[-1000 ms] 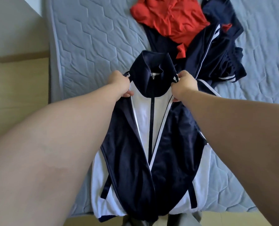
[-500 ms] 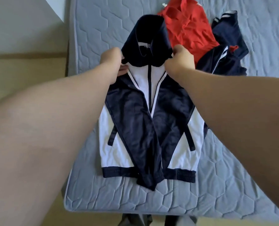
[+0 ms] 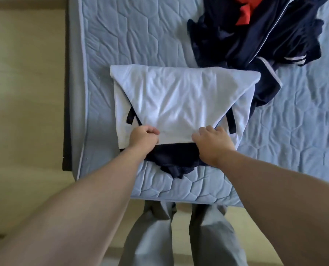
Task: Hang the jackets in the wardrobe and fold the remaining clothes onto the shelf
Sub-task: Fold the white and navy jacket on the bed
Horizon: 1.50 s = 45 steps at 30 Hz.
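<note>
A navy and white track jacket (image 3: 179,104) lies folded on the mattress (image 3: 121,35), its white back panel turned up and its navy collar and sleeve ends bunched at the near edge. My left hand (image 3: 143,136) grips the folded-over near edge on the left. My right hand (image 3: 211,143) holds the same edge on the right, fingers curled over the fabric. A heap of navy clothes (image 3: 256,35) with white stripes lies at the far right, with a red garment (image 3: 244,12) partly showing inside it.
The quilted blue-grey mattress ends just in front of my legs (image 3: 179,233), which stand in grey trousers. A pale wooden floor (image 3: 25,112) runs along the left side of the bed frame.
The jacket, held up by its shoulders before, has been laid down and its upper half folded toward me. Both hands moved from the collar down to the near edge.
</note>
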Each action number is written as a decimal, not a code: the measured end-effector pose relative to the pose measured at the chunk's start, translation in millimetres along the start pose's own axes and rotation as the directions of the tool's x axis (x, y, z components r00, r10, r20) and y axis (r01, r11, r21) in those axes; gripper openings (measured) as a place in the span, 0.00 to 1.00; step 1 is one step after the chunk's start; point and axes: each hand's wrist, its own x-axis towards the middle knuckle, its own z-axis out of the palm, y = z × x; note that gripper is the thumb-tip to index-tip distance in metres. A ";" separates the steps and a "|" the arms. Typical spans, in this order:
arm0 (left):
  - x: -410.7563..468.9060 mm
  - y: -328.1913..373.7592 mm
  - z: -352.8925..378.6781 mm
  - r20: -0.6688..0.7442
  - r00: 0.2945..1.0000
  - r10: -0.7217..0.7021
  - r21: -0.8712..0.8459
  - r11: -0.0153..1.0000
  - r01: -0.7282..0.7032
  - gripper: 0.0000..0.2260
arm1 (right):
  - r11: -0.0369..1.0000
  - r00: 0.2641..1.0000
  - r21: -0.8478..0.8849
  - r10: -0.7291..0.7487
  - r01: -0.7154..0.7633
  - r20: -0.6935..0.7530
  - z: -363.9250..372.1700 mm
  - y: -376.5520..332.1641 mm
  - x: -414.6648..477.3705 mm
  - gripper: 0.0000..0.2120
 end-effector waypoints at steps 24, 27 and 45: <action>65.2 118.5 -21.8 -0.046 0.859 0.511 0.759 0.577 -0.302 0.22 | 0.910 0.871 0.158 0.414 -0.384 -0.265 -41.3 99.8 82.9 0.23; 87.9 140.3 -27.5 -0.049 0.880 0.473 0.785 0.563 -0.259 0.27 | 0.895 0.861 0.163 0.444 -0.415 -0.246 -47.3 119.8 99.8 0.27; -35.8 20.4 138.7 0.003 0.737 0.676 0.696 0.528 -0.487 0.15 | -0.337 0.530 0.847 0.668 -0.411 0.523 -1.9 136.4 48.1 0.35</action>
